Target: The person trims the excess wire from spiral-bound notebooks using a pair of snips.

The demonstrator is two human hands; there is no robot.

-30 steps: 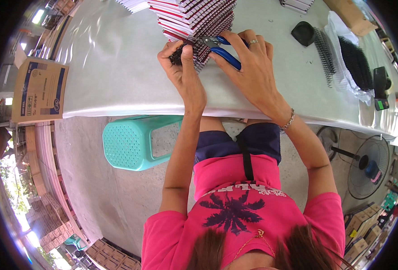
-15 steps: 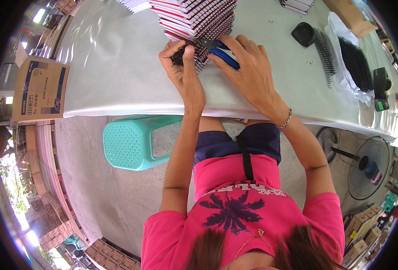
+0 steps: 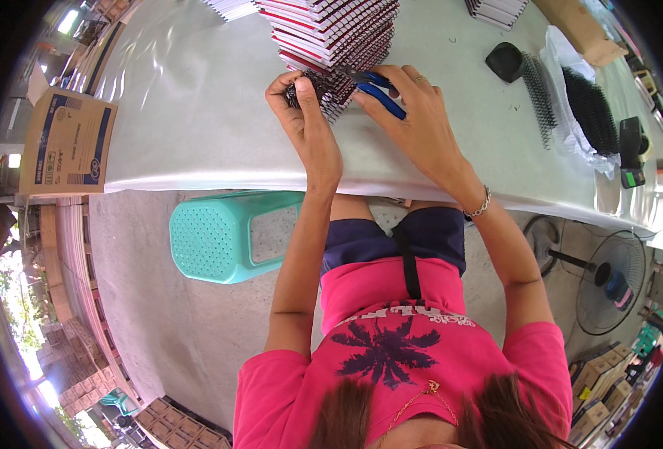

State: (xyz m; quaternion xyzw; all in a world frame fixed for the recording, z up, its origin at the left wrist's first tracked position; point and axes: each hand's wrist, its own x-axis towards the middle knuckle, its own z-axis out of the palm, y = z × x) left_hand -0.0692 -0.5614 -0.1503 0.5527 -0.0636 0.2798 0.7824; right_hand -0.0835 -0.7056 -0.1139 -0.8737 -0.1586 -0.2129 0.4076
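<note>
Head view looks straight down on a stack of spiral-bound notebooks (image 3: 331,34) at 12 o'clock, standing on a long table covered with pale sheeting (image 3: 196,112). Left hand (image 3: 309,112) pinches the wire binding at the stack's near corner, fingers curled shut around the coil. Right hand (image 3: 414,112), just beside it at 1 o'clock, is closed around blue-handled pliers (image 3: 372,88), whose nose meets the same coil; whether the tips actually bite the wire is too small to tell. Both hands sit close together, nearly touching, well inside the table's near edge, which curves across the picture below the wrists. Bare sheeting stretches toward 10 o'clock, up to a cardboard box (image 3: 65,142) hanging over the table's end at 9 o'clock. Toward 2 o'clock lie a black coil of binding wire (image 3: 539,97) and a clear bag of more black coils (image 3: 589,112), apart from the right hand with open surface between. A turquoise plastic stool (image 3: 226,236) stands under the table edge at 8 o'clock, beside the left forearm. A floor fan (image 3: 608,280) stands at 4 o'clock.
</note>
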